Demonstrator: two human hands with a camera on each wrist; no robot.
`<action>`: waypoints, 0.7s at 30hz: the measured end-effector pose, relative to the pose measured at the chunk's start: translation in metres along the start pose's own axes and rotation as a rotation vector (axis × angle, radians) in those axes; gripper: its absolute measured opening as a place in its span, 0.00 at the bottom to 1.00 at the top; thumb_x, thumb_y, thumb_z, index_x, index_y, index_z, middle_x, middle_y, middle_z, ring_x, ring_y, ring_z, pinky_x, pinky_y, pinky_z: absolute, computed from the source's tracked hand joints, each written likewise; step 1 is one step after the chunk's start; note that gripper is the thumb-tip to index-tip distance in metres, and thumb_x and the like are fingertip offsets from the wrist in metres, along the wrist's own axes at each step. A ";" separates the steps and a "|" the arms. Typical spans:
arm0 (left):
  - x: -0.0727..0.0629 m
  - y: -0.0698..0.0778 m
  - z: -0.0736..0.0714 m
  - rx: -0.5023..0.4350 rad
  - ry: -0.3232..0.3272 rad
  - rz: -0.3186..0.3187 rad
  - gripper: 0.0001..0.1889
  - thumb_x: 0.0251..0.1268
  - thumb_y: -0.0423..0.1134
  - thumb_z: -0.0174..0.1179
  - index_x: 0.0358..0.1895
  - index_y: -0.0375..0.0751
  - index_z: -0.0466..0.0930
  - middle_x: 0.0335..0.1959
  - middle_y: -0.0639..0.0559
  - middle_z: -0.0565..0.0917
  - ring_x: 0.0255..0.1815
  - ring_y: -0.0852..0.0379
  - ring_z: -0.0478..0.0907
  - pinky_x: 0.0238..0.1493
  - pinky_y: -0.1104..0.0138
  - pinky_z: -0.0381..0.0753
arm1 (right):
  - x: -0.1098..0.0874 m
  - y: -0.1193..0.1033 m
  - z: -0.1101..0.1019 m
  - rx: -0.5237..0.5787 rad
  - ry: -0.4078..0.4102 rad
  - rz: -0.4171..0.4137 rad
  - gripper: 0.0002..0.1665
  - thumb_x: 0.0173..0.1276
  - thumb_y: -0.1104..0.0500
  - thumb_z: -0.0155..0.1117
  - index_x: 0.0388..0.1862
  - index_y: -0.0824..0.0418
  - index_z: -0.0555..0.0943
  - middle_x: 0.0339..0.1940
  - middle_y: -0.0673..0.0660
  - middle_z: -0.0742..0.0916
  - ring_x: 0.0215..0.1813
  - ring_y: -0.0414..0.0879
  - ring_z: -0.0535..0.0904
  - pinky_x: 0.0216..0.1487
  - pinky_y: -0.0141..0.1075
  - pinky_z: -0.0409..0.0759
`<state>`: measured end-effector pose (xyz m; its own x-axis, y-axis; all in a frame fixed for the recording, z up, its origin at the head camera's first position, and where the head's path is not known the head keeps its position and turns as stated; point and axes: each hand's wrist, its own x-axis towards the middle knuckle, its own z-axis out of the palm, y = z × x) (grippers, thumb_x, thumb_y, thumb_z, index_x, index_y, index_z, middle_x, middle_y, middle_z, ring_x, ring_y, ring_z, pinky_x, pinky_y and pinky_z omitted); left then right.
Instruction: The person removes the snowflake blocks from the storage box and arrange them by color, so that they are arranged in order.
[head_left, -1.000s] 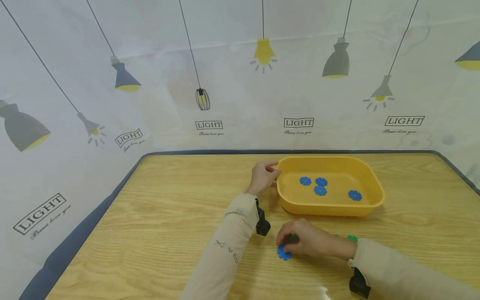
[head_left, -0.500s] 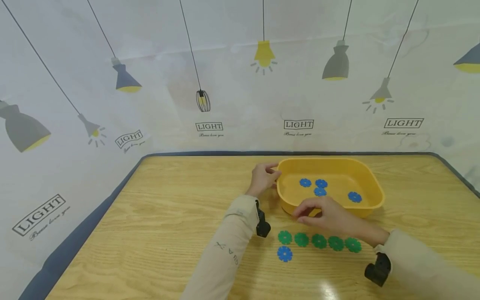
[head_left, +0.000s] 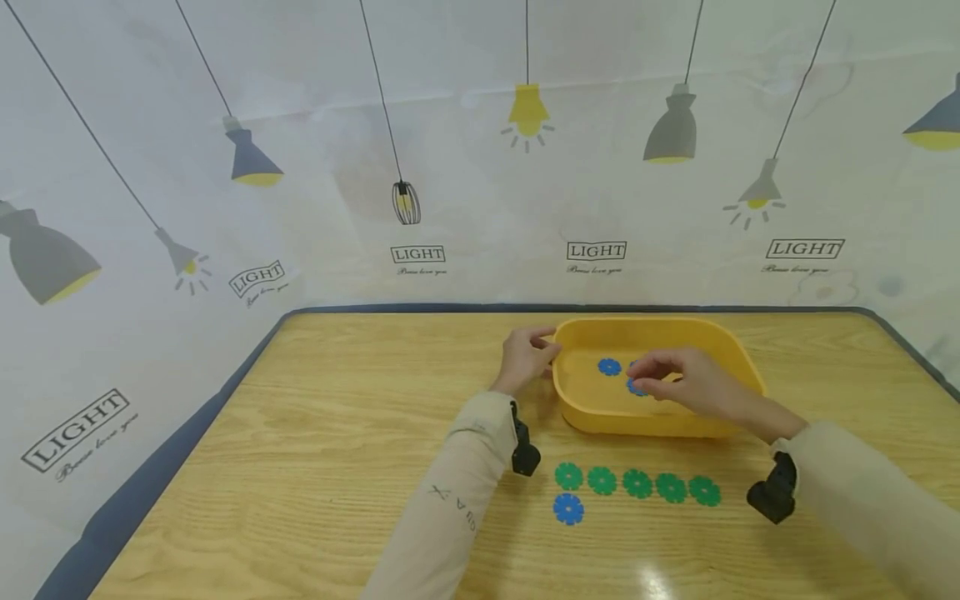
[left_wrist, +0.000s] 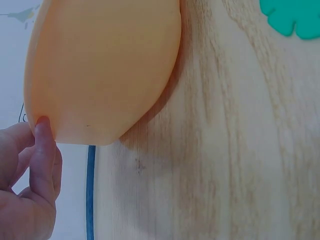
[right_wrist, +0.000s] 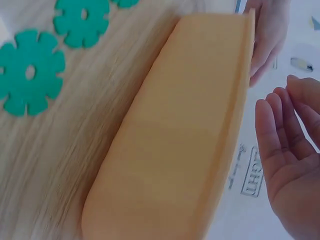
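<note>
My left hand (head_left: 521, 362) grips the left end of a yellow plastic basin (head_left: 630, 422); in the left wrist view its thumb and fingers pinch the rim. Inside the basin lies a blue snowflake disc (head_left: 609, 367), with another blue disc (head_left: 637, 387) partly covered by my right hand (head_left: 693, 383). That hand reaches over the near rim, thumb and forefinger slightly apart just above the discs. Nothing shows between its loosely bent fingers (right_wrist: 267, 125) in the right wrist view. The basin's right part is hidden behind the hand.
On the wooden table (head_left: 337, 433), several green snowflake discs (head_left: 637, 483) form a row in front of the basin. A single blue snowflake disc (head_left: 568, 509) lies below the leftmost green one. A lamp-patterned wall covering (head_left: 480, 200) stands behind the table.
My right hand let go of the blue disc on the table, then moved up and away over the basin, uncovering the green row. My left hand stays on the rim.
</note>
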<state>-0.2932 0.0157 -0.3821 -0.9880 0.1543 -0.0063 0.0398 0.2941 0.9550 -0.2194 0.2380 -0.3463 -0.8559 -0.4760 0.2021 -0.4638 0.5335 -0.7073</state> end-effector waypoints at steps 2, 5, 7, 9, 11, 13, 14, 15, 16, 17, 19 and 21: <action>0.000 -0.001 0.000 0.001 0.001 -0.004 0.18 0.59 0.31 0.57 0.54 0.37 0.74 0.32 0.44 0.77 0.29 0.48 0.80 0.23 0.70 0.82 | 0.003 0.007 -0.003 -0.010 -0.005 0.053 0.11 0.62 0.62 0.59 0.39 0.68 0.79 0.33 0.59 0.83 0.32 0.46 0.78 0.28 0.33 0.80; 0.001 -0.001 0.000 -0.010 0.001 -0.010 0.18 0.59 0.31 0.57 0.54 0.37 0.75 0.32 0.45 0.76 0.27 0.50 0.80 0.23 0.69 0.82 | 0.006 0.017 -0.005 -0.008 -0.011 0.118 0.13 0.63 0.60 0.58 0.41 0.69 0.78 0.35 0.62 0.83 0.34 0.51 0.77 0.31 0.38 0.81; 0.001 -0.001 0.000 -0.018 0.003 -0.015 0.18 0.58 0.31 0.57 0.53 0.37 0.75 0.32 0.45 0.76 0.26 0.52 0.79 0.23 0.69 0.82 | 0.008 0.023 -0.007 0.002 -0.022 0.152 0.14 0.64 0.59 0.57 0.42 0.69 0.78 0.37 0.63 0.82 0.35 0.53 0.77 0.32 0.39 0.81; 0.001 -0.001 0.000 -0.020 0.004 -0.013 0.18 0.58 0.31 0.57 0.53 0.38 0.75 0.32 0.45 0.76 0.25 0.53 0.79 0.22 0.69 0.82 | 0.010 0.029 -0.007 0.013 -0.028 0.169 0.15 0.64 0.59 0.57 0.43 0.70 0.77 0.38 0.63 0.82 0.36 0.54 0.77 0.32 0.41 0.81; 0.002 -0.001 0.000 -0.018 0.006 -0.011 0.18 0.58 0.31 0.57 0.53 0.38 0.75 0.32 0.45 0.76 0.24 0.54 0.79 0.22 0.70 0.82 | 0.012 0.034 -0.007 0.024 -0.034 0.186 0.16 0.64 0.59 0.57 0.44 0.71 0.77 0.38 0.64 0.81 0.38 0.55 0.77 0.33 0.41 0.82; 0.002 -0.001 0.000 -0.013 0.007 -0.009 0.18 0.58 0.31 0.57 0.53 0.38 0.75 0.32 0.45 0.76 0.24 0.54 0.79 0.22 0.70 0.82 | 0.014 0.040 -0.007 0.020 -0.037 0.204 0.16 0.64 0.59 0.57 0.45 0.71 0.77 0.39 0.63 0.81 0.38 0.55 0.77 0.33 0.40 0.82; 0.002 -0.001 0.000 -0.016 0.006 -0.009 0.18 0.58 0.31 0.57 0.53 0.37 0.75 0.32 0.45 0.76 0.24 0.54 0.79 0.22 0.70 0.82 | 0.015 0.043 -0.006 0.016 -0.038 0.213 0.16 0.64 0.59 0.57 0.45 0.71 0.77 0.39 0.63 0.81 0.39 0.54 0.77 0.34 0.40 0.82; 0.002 0.000 0.000 -0.019 0.004 -0.010 0.18 0.58 0.31 0.57 0.54 0.37 0.75 0.32 0.45 0.76 0.25 0.53 0.79 0.22 0.69 0.82 | 0.016 0.046 -0.006 0.013 -0.038 0.222 0.16 0.63 0.59 0.57 0.45 0.71 0.77 0.39 0.62 0.81 0.39 0.54 0.78 0.34 0.40 0.82; 0.002 0.000 0.000 -0.022 0.003 -0.012 0.18 0.58 0.31 0.57 0.54 0.37 0.75 0.32 0.45 0.76 0.25 0.53 0.79 0.22 0.69 0.82 | 0.017 0.049 -0.005 0.011 -0.039 0.232 0.16 0.63 0.59 0.58 0.45 0.70 0.77 0.39 0.62 0.81 0.39 0.53 0.78 0.35 0.40 0.82; 0.002 0.000 0.000 -0.023 0.003 -0.013 0.18 0.58 0.31 0.57 0.54 0.37 0.75 0.32 0.45 0.76 0.25 0.53 0.79 0.22 0.69 0.82 | 0.018 0.052 -0.004 0.006 -0.040 0.239 0.16 0.63 0.59 0.58 0.45 0.71 0.77 0.39 0.61 0.81 0.39 0.53 0.78 0.35 0.40 0.82; 0.002 -0.001 0.000 -0.024 0.004 -0.015 0.18 0.58 0.31 0.57 0.53 0.37 0.75 0.32 0.45 0.77 0.25 0.53 0.79 0.22 0.69 0.82 | 0.020 0.057 -0.002 0.000 -0.049 0.254 0.17 0.62 0.60 0.58 0.46 0.71 0.76 0.39 0.61 0.80 0.39 0.52 0.78 0.35 0.39 0.81; 0.001 -0.001 0.000 -0.021 0.005 -0.014 0.18 0.58 0.31 0.57 0.53 0.37 0.75 0.32 0.45 0.77 0.25 0.53 0.79 0.22 0.70 0.82 | 0.022 0.062 -0.001 0.010 -0.069 0.267 0.19 0.61 0.60 0.60 0.47 0.72 0.75 0.40 0.63 0.80 0.39 0.52 0.77 0.34 0.39 0.81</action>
<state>-0.2946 0.0161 -0.3831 -0.9891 0.1458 -0.0184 0.0229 0.2765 0.9607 -0.2673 0.2607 -0.3850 -0.9298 -0.3659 -0.0392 -0.2207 0.6397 -0.7363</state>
